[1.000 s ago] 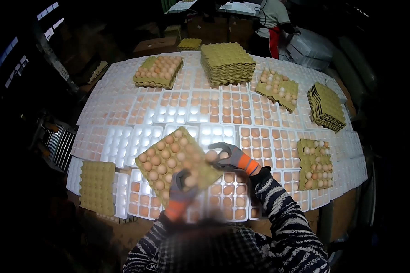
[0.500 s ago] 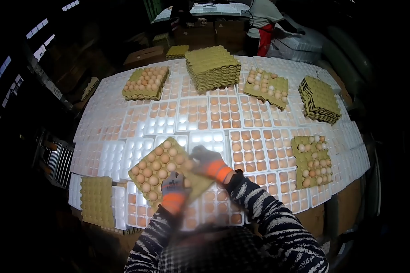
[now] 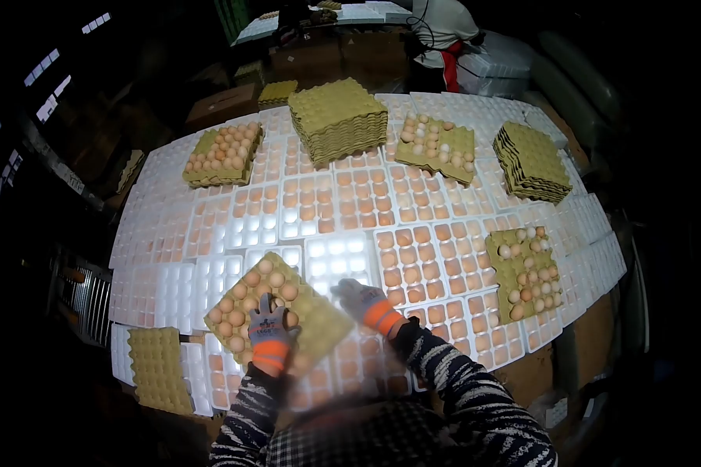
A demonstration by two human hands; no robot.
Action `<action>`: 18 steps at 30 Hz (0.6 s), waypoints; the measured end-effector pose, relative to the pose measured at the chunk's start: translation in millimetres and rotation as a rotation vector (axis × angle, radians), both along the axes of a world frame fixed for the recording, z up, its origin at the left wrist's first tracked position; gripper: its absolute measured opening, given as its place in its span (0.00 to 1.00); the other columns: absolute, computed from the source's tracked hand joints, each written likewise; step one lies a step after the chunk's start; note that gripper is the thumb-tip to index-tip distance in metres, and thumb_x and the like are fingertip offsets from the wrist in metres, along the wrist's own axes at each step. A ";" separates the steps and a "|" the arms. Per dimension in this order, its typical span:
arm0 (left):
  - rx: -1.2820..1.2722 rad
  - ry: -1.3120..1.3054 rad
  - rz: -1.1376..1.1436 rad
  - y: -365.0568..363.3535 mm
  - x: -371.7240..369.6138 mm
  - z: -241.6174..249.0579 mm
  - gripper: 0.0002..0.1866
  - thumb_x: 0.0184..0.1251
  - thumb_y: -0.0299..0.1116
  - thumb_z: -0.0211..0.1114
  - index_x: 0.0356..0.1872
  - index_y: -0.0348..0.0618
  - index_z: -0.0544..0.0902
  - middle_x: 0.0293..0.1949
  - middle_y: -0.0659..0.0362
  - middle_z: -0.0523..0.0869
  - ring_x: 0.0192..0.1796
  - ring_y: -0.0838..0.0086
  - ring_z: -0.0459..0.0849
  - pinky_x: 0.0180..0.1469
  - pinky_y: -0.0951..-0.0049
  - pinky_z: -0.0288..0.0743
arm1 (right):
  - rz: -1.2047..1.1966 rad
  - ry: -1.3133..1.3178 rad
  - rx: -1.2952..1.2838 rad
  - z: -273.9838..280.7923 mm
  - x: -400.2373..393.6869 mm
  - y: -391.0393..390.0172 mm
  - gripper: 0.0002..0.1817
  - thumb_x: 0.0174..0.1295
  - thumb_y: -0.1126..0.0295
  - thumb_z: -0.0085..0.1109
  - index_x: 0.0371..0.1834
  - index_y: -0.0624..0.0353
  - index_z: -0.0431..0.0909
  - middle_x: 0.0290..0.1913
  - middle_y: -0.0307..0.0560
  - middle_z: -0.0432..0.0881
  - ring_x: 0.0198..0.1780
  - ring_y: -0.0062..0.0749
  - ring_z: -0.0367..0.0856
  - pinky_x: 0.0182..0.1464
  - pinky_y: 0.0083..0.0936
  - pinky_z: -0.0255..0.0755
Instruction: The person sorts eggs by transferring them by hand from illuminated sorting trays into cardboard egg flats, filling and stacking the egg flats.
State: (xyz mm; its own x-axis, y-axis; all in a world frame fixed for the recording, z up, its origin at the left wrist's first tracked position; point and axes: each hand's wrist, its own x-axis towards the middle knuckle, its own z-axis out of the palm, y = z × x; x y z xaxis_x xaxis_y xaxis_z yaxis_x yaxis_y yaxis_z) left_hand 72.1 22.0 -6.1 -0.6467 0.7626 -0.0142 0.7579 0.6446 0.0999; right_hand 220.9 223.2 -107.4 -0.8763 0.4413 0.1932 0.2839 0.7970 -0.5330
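A moulded pulp egg tray [image 3: 319, 321] lies at an angle in front of me, brown eggs [image 3: 239, 291] in its left part and bare cups on its right. Over these eggs is my left hand [image 3: 271, 333], in a grey and orange glove, its fingers and thumb around an egg at the edge of the group. My right hand [image 3: 364, 303], gloved alike, is to the right of the pulp tray, at the near edge of a white plastic egg tray [image 3: 338, 257] with unfilled cups. Its fingers are curled, and what they hold, if anything, is hidden.
White trays filled with eggs [image 3: 409, 265] cover much of the table. Stacks of pulp trays stand at the back [image 3: 339, 121] and right [image 3: 531, 159]. Partly filled pulp trays lie at the right [image 3: 526, 272] and far left [image 3: 222, 156]. Another person [image 3: 444, 27] stands beyond.
My right hand has moved off the pulp tray to the white tray's near edge. My left hand has shifted further over the eggs. The whole view has shifted slightly.
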 end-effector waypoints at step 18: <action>-0.438 -0.352 -0.566 196.6 -49.2 -65.3 0.16 0.60 0.32 0.67 0.51 0.53 0.84 0.64 0.51 0.80 0.57 0.52 0.85 0.55 0.57 0.81 | -0.376 0.586 -0.453 -43.1 15.4 55.0 0.26 0.70 0.71 0.60 0.71 0.63 0.70 0.64 0.56 0.78 0.64 0.43 0.78 0.66 0.34 0.72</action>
State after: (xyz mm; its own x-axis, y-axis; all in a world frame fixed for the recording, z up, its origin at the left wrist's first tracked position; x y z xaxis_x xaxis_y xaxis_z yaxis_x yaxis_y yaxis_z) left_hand 23.0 218.6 -71.4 -0.0646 0.8520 -0.5196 0.9531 0.2070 0.2208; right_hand 236.2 278.1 -150.5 -0.4674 0.8296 0.3055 0.0651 0.3769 -0.9240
